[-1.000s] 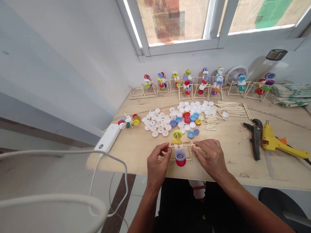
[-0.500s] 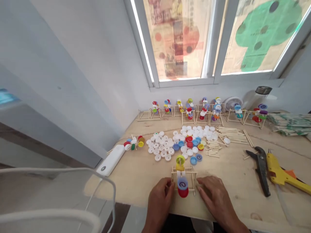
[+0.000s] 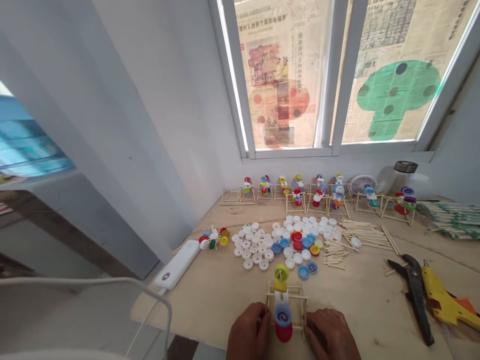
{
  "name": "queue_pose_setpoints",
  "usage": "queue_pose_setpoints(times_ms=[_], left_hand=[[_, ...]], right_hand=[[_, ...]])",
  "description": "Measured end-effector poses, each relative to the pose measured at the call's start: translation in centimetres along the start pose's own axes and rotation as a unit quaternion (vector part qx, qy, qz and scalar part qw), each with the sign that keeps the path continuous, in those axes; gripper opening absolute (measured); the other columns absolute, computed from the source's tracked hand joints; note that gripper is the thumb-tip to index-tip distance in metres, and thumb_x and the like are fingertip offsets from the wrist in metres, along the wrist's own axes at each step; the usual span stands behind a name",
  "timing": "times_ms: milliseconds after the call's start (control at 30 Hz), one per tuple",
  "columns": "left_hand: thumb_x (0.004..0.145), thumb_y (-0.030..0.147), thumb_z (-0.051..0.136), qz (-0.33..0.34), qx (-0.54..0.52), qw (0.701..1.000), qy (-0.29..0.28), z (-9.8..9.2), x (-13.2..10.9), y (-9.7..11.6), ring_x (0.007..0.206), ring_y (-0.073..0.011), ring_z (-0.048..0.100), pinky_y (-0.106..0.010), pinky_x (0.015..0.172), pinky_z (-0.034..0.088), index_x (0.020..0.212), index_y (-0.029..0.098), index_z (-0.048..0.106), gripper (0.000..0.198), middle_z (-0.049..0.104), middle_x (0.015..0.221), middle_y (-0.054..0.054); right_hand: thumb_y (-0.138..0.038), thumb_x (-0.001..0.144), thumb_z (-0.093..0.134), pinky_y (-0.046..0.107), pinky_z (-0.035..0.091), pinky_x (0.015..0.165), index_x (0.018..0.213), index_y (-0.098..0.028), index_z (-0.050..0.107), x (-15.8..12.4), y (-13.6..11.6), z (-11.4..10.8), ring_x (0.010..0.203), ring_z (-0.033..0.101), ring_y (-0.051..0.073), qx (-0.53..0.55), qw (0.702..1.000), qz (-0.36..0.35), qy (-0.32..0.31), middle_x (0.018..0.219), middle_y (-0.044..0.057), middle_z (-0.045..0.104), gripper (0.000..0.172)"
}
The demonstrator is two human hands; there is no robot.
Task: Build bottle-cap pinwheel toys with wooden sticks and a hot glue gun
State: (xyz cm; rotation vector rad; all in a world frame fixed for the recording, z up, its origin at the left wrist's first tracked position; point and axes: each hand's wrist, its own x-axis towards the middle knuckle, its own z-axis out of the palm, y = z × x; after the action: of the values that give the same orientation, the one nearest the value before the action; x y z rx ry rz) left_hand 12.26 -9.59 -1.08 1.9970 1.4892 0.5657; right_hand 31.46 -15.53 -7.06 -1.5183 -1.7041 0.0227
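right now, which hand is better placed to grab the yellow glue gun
Probably the right hand: it's nearer the glue gun; the left hand is on the other side of the stick frame.

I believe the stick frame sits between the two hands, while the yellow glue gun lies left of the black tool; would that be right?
Not quite: in the head view, the yellow glue gun lies right of the black tool. The stick frame is between the left hand and right hand.
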Motion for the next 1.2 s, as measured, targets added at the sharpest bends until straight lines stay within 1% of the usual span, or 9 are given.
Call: queue_pose_setpoints(times_ms=[100,200,300,433,600,733,833,1000,1200], left_hand=[[0.082,0.030,0.042,0.004,-0.015,1.000,0.004,-0.7,0.0,0.4,0.068,-0.0163,0.062,-0.022,0.060,0.041,0.070,0.021,0.061,0.024,0.067,0.073,-0.004],[0.082,0.034,0.042,0.003,-0.017,1.000,0.013,-1.7,0.5,1.1,0.064,-0.0154,0.060,-0.022,0.056,0.040,0.068,0.021,0.060,0.026,0.066,0.070,-0.003],[0.082,0.036,0.042,0.012,-0.021,1.000,0.020,-2.9,1.6,2.1,0.061,-0.0152,0.059,-0.022,0.053,0.038,0.066,0.021,0.059,0.028,0.066,0.069,-0.003],[0.082,0.035,0.042,0.024,-0.036,0.999,0.028,-4.5,3.7,3.3,0.057,-0.0157,0.058,-0.023,0.052,0.036,0.067,0.020,0.060,0.028,0.065,0.064,-0.003],[0.082,0.035,0.042,0.050,-0.034,0.997,0.049,-6.1,7.1,4.2,0.054,-0.0152,0.056,-0.023,0.052,0.035,0.064,0.020,0.060,0.029,0.063,0.061,-0.002],[0.083,0.032,0.041,0.064,0.020,0.995,0.070,-6.8,10.5,4.6,0.057,-0.0146,0.057,-0.022,0.053,0.033,0.063,0.019,0.060,0.031,0.063,0.061,-0.002],[0.084,0.028,0.042,0.056,0.055,0.994,0.076,-7.0,13.2,4.7,0.058,-0.0134,0.057,-0.021,0.054,0.031,0.065,0.018,0.062,0.029,0.064,0.061,-0.002],[0.083,0.024,0.046,0.032,0.088,0.993,0.074,-7.0,17.3,4.5,0.060,-0.0123,0.058,-0.021,0.055,0.029,0.072,0.017,0.065,0.023,0.065,0.063,-0.002],[0.085,0.025,0.047,-0.012,0.127,0.989,0.070,-6.6,21.9,3.8,0.070,-0.0129,0.062,-0.022,0.057,0.031,0.072,0.018,0.066,0.024,0.069,0.072,-0.004]], right_hand=[[-0.036,0.091,0.039,0.035,0.045,0.066,0.085,-0.025,0.062,0.5,-0.3,0.0,0.060,0.061,0.021,0.004,1.000,-0.007,0.017,0.064,0.002,0.062,0.026],[-0.037,0.092,0.037,0.035,0.046,0.064,0.086,-0.024,0.063,1.6,-0.7,-0.5,0.060,0.061,0.021,0.019,1.000,-0.008,0.021,0.066,0.003,0.063,0.029],[-0.037,0.093,0.039,0.036,0.047,0.067,0.086,-0.024,0.063,3.3,-1.1,-1.3,0.064,0.062,0.022,0.032,0.999,-0.011,0.013,0.069,0.003,0.064,0.028],[-0.032,0.092,0.045,0.035,0.048,0.069,0.085,-0.024,0.064,6.3,-1.5,-2.5,0.071,0.064,0.022,0.013,1.000,-0.024,0.006,0.077,0.003,0.067,0.021],[-0.025,0.088,0.049,0.031,0.045,0.067,0.078,-0.023,0.063,10.8,-1.5,-3.2,0.066,0.063,0.019,-0.001,0.999,-0.036,-0.009,0.071,0.000,0.066,0.017],[-0.020,0.085,0.051,0.030,0.043,0.068,0.077,-0.022,0.064,14.3,-1.3,-3.1,0.067,0.062,0.018,-0.007,0.999,-0.003,-0.043,0.071,-0.001,0.066,0.015],[-0.017,0.084,0.053,0.028,0.042,0.068,0.077,-0.021,0.064,16.7,-1.2,-2.8,0.069,0.062,0.018,-0.014,0.998,0.026,-0.062,0.072,-0.001,0.067,0.015],[-0.015,0.084,0.053,0.025,0.040,0.067,0.078,-0.022,0.067,20.2,-0.6,-1.9,0.071,0.063,0.016,-0.031,0.995,0.056,-0.074,0.074,-0.001,0.069,0.016],[-0.018,0.083,0.055,0.024,0.038,0.065,0.082,-0.022,0.069,24.1,0.5,-0.2,0.076,0.063,0.017,-0.073,0.986,0.111,-0.101,0.081,0.001,0.070,0.014]])
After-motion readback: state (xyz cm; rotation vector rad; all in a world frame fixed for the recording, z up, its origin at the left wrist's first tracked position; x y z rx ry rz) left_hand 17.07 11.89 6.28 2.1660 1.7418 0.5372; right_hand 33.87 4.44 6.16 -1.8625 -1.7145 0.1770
